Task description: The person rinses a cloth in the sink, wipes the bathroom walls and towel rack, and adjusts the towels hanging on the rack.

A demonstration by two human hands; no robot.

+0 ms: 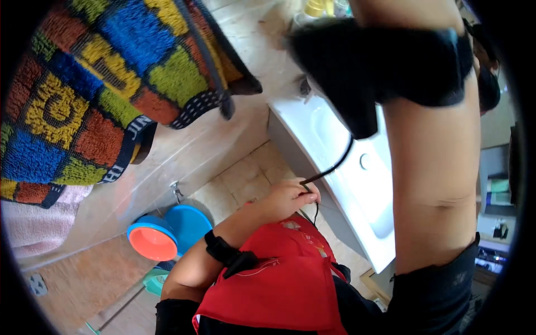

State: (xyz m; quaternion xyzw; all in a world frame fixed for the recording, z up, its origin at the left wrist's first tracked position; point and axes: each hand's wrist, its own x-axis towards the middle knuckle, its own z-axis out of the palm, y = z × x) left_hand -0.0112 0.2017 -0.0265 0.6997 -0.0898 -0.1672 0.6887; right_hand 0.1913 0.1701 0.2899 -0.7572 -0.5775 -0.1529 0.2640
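My left hand (291, 198) is at waist height, in front of the red apron (273, 279), with its fingers closed round a thin black cord (329, 172). From there the cord curves up past the white washbasin (365, 223) and goes out of sight behind a blurred black device on my right arm's strap (413, 67). My right forearm (432, 151) rises close to the camera and passes out at the top edge, so my right hand does not show. What the cord joins is hidden. A smaller black strap (229, 254) sits on my left forearm.
Colourful checked towels (111, 72) hang at upper left, above a pink towel (44, 223). Blue and orange basins (153, 241) stand low beside a wall tap (177, 191). Bottles (315, 8) stand beyond the washbasin. Shelves with items (497, 195) are at right.
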